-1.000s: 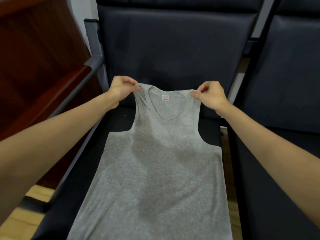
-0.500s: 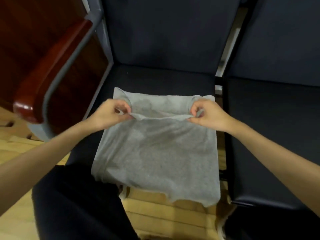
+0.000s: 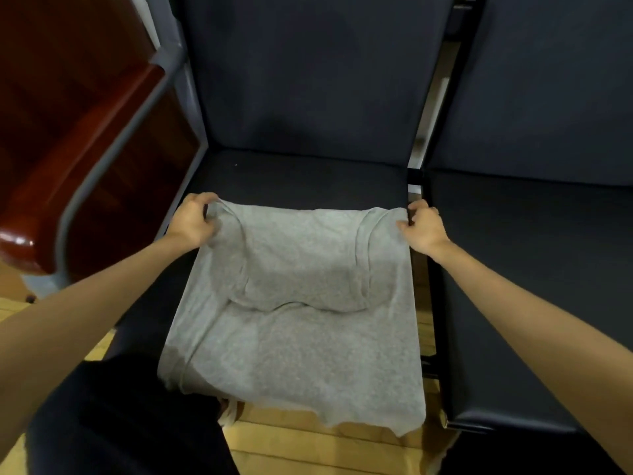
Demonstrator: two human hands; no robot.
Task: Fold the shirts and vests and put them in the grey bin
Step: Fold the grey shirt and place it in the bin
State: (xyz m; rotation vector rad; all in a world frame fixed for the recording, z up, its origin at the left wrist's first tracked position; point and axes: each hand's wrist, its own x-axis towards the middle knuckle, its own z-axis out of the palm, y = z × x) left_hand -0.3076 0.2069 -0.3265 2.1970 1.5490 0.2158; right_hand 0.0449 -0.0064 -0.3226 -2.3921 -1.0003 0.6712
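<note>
Left hand: the left hand (image 3: 191, 219) has its fingers curled, pinching the far left corner of the grey knit cotton vest (image 3: 301, 313).
Right hand: the right hand (image 3: 422, 225) grips the far right corner.
Vest: folded over, stretched between both hands on the dark padded chair seat (image 3: 301, 180), near hem overhanging the wooden floor (image 3: 308, 450).

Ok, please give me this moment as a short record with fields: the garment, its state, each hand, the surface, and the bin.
garment: grey vest
state: top part folded down over the body, hem hanging over the front edge of the seat
left hand: grips the far left corner of the fold
right hand: grips the far right corner
surface: dark chair seat
grey bin: not in view
</note>
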